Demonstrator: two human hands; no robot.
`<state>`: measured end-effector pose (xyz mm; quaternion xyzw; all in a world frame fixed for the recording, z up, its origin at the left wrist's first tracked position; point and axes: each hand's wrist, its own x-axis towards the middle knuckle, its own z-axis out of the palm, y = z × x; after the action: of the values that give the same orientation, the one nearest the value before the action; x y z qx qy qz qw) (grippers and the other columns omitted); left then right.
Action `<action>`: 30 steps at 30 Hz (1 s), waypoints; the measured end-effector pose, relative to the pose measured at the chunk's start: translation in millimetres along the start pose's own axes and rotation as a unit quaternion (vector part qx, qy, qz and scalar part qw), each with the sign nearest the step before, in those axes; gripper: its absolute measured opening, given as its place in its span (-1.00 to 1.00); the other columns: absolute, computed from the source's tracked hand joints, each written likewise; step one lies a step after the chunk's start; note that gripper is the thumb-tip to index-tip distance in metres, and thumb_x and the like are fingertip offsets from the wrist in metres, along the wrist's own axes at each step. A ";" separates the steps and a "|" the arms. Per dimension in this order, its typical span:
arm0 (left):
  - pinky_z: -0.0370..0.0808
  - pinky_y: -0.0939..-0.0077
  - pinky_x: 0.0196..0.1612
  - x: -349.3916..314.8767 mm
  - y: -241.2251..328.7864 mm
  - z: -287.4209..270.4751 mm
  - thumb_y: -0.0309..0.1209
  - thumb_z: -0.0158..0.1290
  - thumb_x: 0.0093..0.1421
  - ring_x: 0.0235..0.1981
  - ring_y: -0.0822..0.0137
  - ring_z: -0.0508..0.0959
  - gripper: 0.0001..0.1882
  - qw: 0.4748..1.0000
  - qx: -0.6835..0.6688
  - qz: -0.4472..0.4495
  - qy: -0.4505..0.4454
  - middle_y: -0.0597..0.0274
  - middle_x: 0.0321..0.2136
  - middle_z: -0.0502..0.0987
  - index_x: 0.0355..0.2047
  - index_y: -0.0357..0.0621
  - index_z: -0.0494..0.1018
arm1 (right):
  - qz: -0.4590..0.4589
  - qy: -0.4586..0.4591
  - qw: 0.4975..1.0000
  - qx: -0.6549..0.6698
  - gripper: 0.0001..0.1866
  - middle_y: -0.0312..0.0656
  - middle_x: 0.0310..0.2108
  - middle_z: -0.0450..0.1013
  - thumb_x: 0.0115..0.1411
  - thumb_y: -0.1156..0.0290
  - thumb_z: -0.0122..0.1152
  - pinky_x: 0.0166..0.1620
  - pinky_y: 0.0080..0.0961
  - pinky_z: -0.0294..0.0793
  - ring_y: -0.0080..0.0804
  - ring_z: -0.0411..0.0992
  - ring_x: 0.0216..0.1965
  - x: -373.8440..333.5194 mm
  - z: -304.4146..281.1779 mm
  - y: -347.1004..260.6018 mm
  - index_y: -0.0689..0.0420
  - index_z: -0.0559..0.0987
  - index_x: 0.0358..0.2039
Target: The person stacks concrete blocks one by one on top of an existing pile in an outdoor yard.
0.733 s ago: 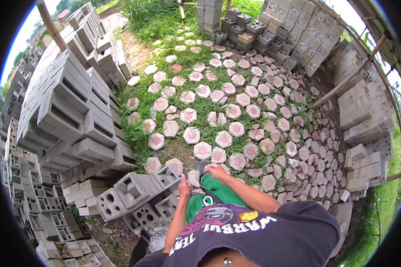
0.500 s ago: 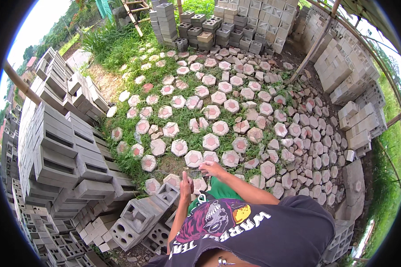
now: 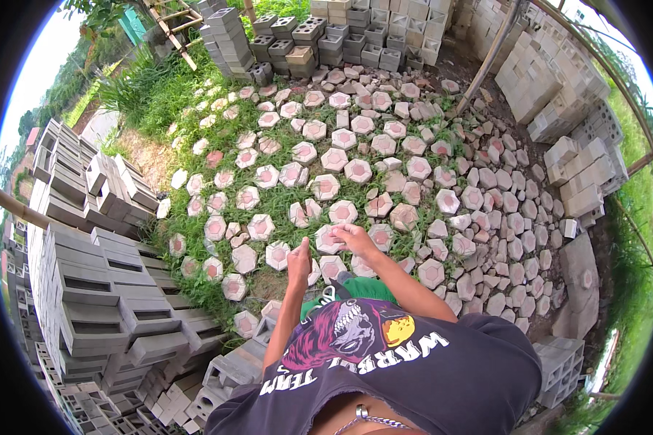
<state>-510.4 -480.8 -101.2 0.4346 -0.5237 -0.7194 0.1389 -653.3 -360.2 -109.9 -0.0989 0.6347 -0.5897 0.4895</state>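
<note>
Both my hands are held in front of my body over ground set with hexagonal paving stones. My left hand (image 3: pixel 299 264) is seen nearly edge-on, with a finger or thumb pointing forward and nothing visible in it. My right hand (image 3: pixel 354 238) reaches toward the left with its fingers apart, and it too shows nothing held. The hands do not touch each other. Behind the right hand in the view lies a whitish hexagonal paver with a pink centre (image 3: pixel 329 242); the hand appears to be above it. Another such paver (image 3: pixel 277 256) lies left of my left hand.
Stacks of grey hollow concrete blocks (image 3: pixel 94 286) stand close on the left. More block stacks line the back (image 3: pixel 330 51) and the right side (image 3: pixel 555 80). Broken paver rubble (image 3: pixel 497 217) covers the ground at right. A slanting pole (image 3: pixel 490 61) stands at the back right.
The view has shifted, so the pavers and stacks sit farther left. Both hands appear higher in the picture, and the right hand's fingers look more spread.
</note>
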 end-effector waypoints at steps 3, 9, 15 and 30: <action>-0.07 0.58 -0.77 18.6 -9.9 21.3 -0.09 -0.01 0.28 -0.83 0.62 0.05 -0.51 1.000 0.012 -0.016 -0.013 0.55 -0.83 0.10 -0.74 0.07 0.17 | -0.009 -0.013 1.000 -0.008 -0.64 -0.27 -0.05 0.48 0.29 0.19 0.05 -0.03 -0.46 0.41 -0.50 0.44 -0.05 -0.2 -24.4 -12.5 0.09 0.45 0.02; -0.04 0.59 -0.74 62.9 -18.0 49.3 -0.09 -0.09 0.32 -0.83 0.60 0.08 -0.52 0.991 0.108 0.003 -0.081 0.52 -0.82 0.15 -0.72 0.01 0.23 | 0.003 -0.010 1.000 0.011 -0.64 -0.25 -0.10 0.49 0.30 0.21 0.04 -0.03 -0.45 0.41 -0.46 0.44 -0.08 5.3 -55.7 -7.9 0.09 0.45 0.03; 0.08 0.49 -0.63 98.4 12.5 89.3 0.03 -0.28 0.34 -0.74 0.50 0.17 -0.39 0.974 0.158 -0.028 -0.158 0.41 -0.80 0.19 -0.74 -0.10 0.24 | -0.008 0.063 0.994 0.085 -0.70 -0.29 -0.41 0.50 0.28 0.22 0.06 -0.21 -0.61 0.46 -0.54 0.47 -0.36 28.0 -79.7 1.7 0.17 0.56 -0.16; 0.07 0.55 -0.64 358.3 161.5 156.5 0.07 -0.42 0.36 -0.76 0.50 0.16 -0.34 0.947 0.180 0.109 -0.242 0.41 -0.79 0.22 -0.65 -0.17 0.35 | -0.068 0.135 0.987 0.055 -0.63 -0.35 -0.62 0.44 0.19 0.10 0.22 -0.43 -0.70 0.37 -0.65 0.40 -0.57 245.2 -114.2 -159.1 0.16 0.53 -0.55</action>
<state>-881.4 -683.1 -120.3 0.2054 -0.7064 -0.6773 0.0053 -932.4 -503.5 -119.1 -0.0347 0.6535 -0.6635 0.3626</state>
